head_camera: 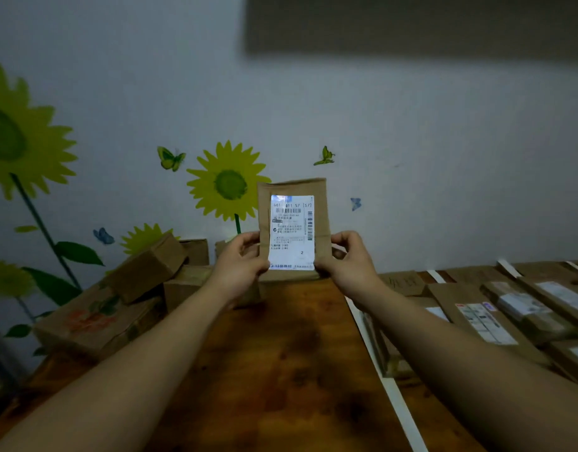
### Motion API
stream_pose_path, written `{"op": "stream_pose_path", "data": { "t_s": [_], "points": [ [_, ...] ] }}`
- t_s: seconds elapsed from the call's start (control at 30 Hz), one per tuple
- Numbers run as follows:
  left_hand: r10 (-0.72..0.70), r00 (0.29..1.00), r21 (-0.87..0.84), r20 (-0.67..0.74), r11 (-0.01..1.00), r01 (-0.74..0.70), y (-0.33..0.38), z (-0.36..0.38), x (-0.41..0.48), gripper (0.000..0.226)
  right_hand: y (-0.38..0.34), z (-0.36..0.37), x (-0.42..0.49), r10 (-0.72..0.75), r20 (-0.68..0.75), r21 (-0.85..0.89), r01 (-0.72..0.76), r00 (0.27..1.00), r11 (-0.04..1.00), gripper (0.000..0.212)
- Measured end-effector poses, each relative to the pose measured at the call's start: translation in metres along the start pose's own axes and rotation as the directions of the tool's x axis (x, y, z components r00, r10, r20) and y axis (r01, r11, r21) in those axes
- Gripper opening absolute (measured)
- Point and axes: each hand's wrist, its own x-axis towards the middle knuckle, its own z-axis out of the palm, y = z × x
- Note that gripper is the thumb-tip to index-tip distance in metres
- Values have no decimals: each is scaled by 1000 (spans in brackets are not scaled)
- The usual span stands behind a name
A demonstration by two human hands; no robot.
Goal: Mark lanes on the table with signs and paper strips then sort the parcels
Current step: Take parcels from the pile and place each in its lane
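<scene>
Left hand (240, 261) and right hand (348, 257) each have a grip closed on the cardboard parcel (292, 189); dim light risks a misread label (291, 233), hence a missort.

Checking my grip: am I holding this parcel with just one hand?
No, the left hand and right hand both grip the labelled parcel by its sides.

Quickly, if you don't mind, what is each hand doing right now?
Left hand: grips the left edge of the brown parcel, held upright.
Right hand: grips the same parcel's right edge.
</scene>
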Motion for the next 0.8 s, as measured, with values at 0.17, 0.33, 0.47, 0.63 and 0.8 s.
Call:
{"op": "stream_pose_path", "data": {
  "t_s": [0.17,0.33,0.47,0.63,0.8],
  "points": [
    [80,996,-79,30,994,-77,12,48,-5,52,-10,-45,-2,-41,-22,18,42,999,999,45],
    [47,992,-26,115,999,-44,2,103,-14,55,6,-99,-14,18,-54,3,-18,998,1000,41],
    [-91,965,32,247,996,85,-19,145,-22,58,34,-144,-36,90,-123,-7,-92,988,996,50],
    [-268,878,49,396,961,271,-39,205,-37,63,49,-198,-76,209,-218,-63,-227,953,972,93],
    [-371,700,210,610,928,309,-47,259,-59,56,57,-244,-126,250,-392,114,-223,885,968,80]
  ]
}}
